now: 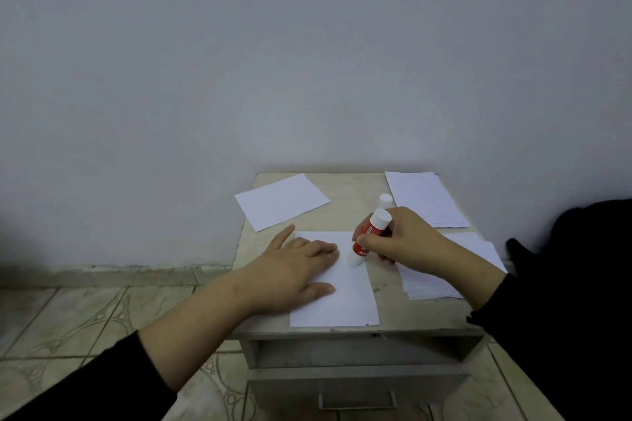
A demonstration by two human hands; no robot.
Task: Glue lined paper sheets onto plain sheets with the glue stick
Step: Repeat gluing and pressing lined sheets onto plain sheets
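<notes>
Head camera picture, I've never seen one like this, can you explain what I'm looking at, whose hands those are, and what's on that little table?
There is no machine here. The one picture comes from a wide-angle camera worn on a person's head, looking forward and down, so the two hands are the wearer's own. The left hand lies flat on a plain sheet, pressing it onto a small table. The right hand grips a red glue stick, tilted, its white end touching that sheet. Its cap seems to stand just behind. A second plain sheet lies at the far left, lined sheets at the far right, and more paper under the right wrist.
</notes>
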